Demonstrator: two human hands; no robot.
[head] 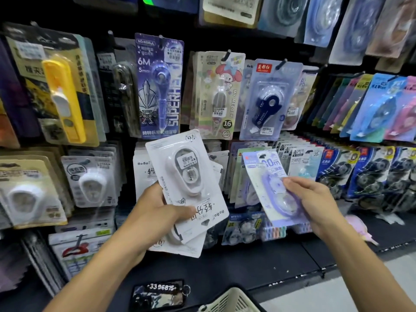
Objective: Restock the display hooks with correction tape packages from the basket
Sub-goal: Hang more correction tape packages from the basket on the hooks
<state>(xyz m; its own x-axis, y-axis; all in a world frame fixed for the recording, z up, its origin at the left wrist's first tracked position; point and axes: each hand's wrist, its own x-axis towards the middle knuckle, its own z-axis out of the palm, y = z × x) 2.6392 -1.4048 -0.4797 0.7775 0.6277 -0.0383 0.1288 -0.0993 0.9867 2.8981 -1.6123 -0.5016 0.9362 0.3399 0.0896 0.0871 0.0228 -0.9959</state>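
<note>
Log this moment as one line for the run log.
left hand: holds white packages | right hand: pinches purple package | basket: bottom edge | hanging: not yet

You are facing a dark display wall (252, 43) whose hooks (282, 63) are carrying rows of hanging correction tape packages (267, 100). Below it a black ledge (258, 264) is running across; a pink item (360, 226) is lying on it at right, and a numbered tag (159, 293) is sitting near its front edge.

Two bare forearms, no sleeves showing
</note>
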